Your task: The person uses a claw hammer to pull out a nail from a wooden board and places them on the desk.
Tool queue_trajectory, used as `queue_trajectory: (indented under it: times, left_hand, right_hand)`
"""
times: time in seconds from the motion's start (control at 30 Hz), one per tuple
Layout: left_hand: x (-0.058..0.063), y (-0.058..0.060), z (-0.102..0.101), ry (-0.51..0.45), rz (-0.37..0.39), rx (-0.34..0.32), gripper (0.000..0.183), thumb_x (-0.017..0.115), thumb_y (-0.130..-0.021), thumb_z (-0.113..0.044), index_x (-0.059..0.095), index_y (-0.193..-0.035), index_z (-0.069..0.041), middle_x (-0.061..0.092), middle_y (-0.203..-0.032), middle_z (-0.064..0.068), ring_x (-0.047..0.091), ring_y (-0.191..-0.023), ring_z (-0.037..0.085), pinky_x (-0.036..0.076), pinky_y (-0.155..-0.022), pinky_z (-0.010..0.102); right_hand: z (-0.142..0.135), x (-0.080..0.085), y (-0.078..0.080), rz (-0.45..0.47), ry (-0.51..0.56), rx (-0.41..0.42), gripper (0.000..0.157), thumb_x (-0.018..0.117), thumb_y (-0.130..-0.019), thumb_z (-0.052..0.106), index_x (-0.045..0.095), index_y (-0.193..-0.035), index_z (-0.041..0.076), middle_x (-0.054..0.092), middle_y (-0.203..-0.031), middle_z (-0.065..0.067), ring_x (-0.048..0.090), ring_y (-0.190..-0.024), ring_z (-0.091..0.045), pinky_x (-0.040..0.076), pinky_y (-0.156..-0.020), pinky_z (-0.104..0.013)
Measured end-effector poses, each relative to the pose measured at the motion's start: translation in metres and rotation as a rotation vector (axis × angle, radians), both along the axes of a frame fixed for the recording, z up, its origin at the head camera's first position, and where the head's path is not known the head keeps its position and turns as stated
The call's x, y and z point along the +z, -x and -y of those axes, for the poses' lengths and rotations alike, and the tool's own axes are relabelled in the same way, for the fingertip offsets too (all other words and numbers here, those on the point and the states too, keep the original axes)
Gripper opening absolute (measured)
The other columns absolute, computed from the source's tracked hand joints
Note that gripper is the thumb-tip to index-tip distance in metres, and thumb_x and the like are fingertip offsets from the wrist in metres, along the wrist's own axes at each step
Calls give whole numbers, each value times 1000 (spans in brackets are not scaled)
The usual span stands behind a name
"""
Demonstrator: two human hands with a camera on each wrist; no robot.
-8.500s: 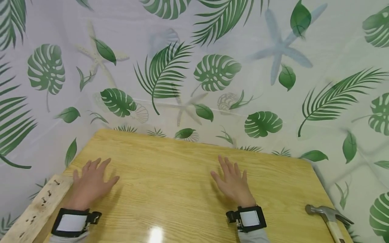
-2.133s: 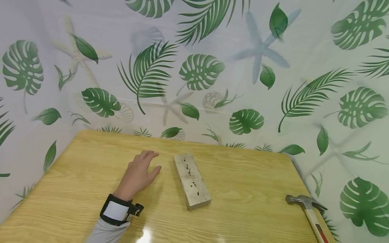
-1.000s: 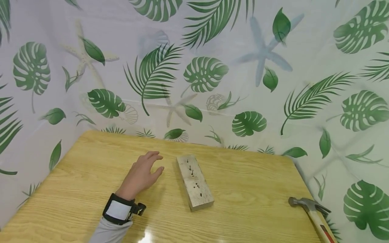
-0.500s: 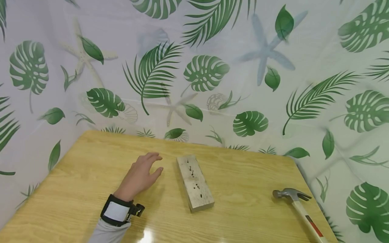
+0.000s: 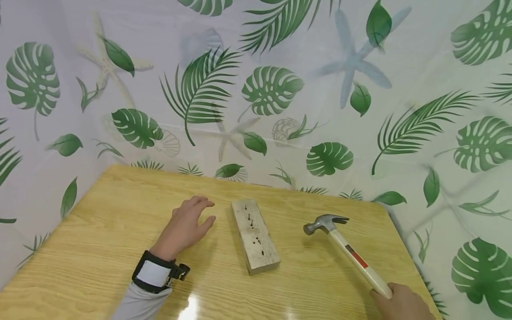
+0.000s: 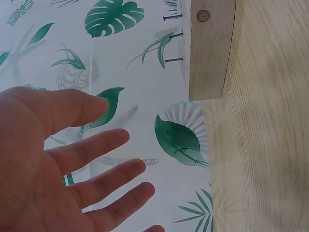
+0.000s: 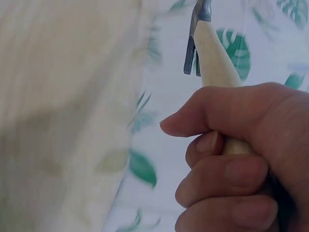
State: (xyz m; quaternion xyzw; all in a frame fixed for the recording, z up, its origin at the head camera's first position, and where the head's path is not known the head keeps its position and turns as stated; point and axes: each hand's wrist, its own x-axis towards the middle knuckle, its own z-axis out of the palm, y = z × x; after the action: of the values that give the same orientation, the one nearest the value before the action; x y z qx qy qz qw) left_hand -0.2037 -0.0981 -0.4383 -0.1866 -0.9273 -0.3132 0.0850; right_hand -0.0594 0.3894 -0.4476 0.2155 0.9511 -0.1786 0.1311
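My right hand (image 5: pixel 402 303) grips a claw hammer (image 5: pixel 352 253) by the end of its pale handle, which has a red and black band. The hammer's steel head is raised over the table, to the right of a wooden block (image 5: pixel 258 242). In the right wrist view, fingers wrap the handle (image 7: pixel 212 58), with the claw beyond. Several nails (image 6: pixel 174 60) stick out of the block's top, beside a few dark holes. Left of the block, my left hand (image 5: pixel 184 226) hovers with spread, slightly bent fingers and holds nothing; the left wrist view shows its palm side (image 6: pixel 82 169).
The yellow wood-grain table (image 5: pixel 120 240) reaches back to a white curtain (image 5: pixel 224 98) printed with green leaves and starfish. A black strap (image 5: pixel 154 271) with a small camera sits on the left wrist.
Earlier the block lay at the left edge; it now sits mid-table. The hammer, lying at the right edge before, has been picked up by my right hand and brought leftward toward the block.
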Motion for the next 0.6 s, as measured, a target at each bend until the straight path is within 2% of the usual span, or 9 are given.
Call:
queue_trajectory:
  times: [0.13, 0.23, 0.43, 0.5, 0.6]
  left_hand:
    - [-1, 1, 2, 1, -14, 10, 35, 68, -98, -23, 67, -129, -7, 59, -138, 16, 52, -128, 39, 41, -94, 58]
    - [-1, 2, 1, -3, -28, 2, 35, 68, -97, -23, 67, -128, -7, 58, -138, 16, 52, -128, 39, 42, -95, 58]
    - [3, 0, -6, -19, -37, -78, 41, 69, -97, -27, 64, -133, -8, 54, -143, 13, 48, -135, 36, 46, -105, 54]
    - [5, -3, -9, -16, -69, -102, 45, 72, -95, -29, 63, -134, -9, 53, -144, 12, 49, -135, 34, 47, -105, 51]
    - [7, -7, -17, -5, -161, -156, 50, 77, -91, -32, 63, -134, -9, 55, -143, 11, 51, -134, 31, 48, -106, 48]
  right_hand:
    - [34, 8, 16, -71, -5, 17, 34, 66, -91, 40, 58, -72, 14, 47, -57, -1, 45, -52, -18, 37, -47, -33]
    - [60, 16, 25, -142, -29, 67, 30, 67, -90, 36, 58, -71, 14, 46, -57, -1, 44, -51, -19, 36, -45, -34]
    - [105, 30, 41, -288, -113, 185, 31, 70, -85, 25, 50, -63, 15, 44, -54, 1, 43, -48, -17, 33, -42, -32]
    - [118, 32, 46, -313, -126, 229, 31, 71, -84, 22, 50, -62, 16, 44, -53, 1, 42, -47, -17, 32, -42, -31]
    - [137, 34, 53, -328, -140, 283, 29, 73, -83, 19, 52, -62, 16, 44, -53, 1, 40, -46, -17, 30, -43, -31]
